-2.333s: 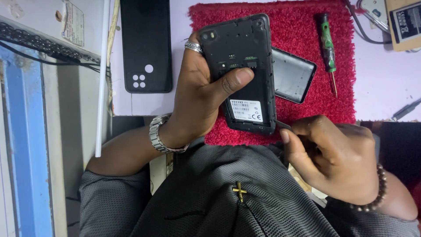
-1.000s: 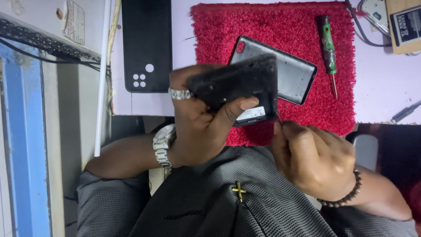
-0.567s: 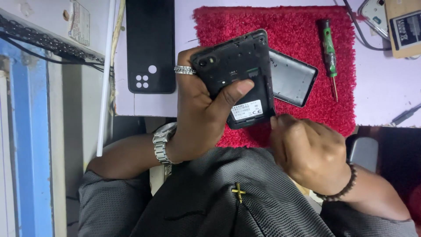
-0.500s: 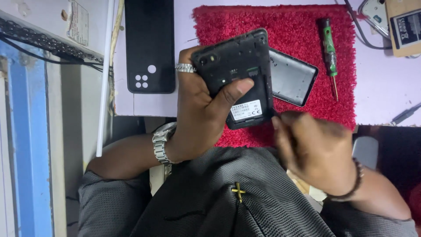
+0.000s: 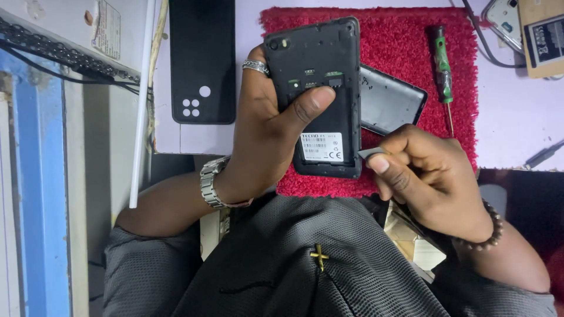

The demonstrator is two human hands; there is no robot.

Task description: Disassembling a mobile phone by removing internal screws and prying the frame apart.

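Observation:
My left hand [image 5: 264, 135] grips a black phone [image 5: 320, 64] with its back cover off, held upright over the red mat [image 5: 399, 41]; my thumb lies across the open battery bay, above a white label. Pinched between thumb and fingers of my right hand [image 5: 426, 173] is a small thin grey pick [image 5: 371, 153], its tip just right of the phone's lower right corner. The phone's detached black back cover [image 5: 390, 100] lies on the mat behind the phone. A ring and a metal watch are on my left hand and wrist, a bead bracelet on my right wrist.
A green-handled screwdriver [image 5: 442, 64] lies on the mat's right side. Another black phone [image 5: 202, 58] lies face down on the pale desk at left. A battery [image 5: 543, 38] and cables sit at the top right. A blue frame [image 5: 38, 194] runs along the left.
The left hand turned the phone from tilted sideways back to upright. The right hand came up from my lap and now holds the pick at the phone's lower right corner.

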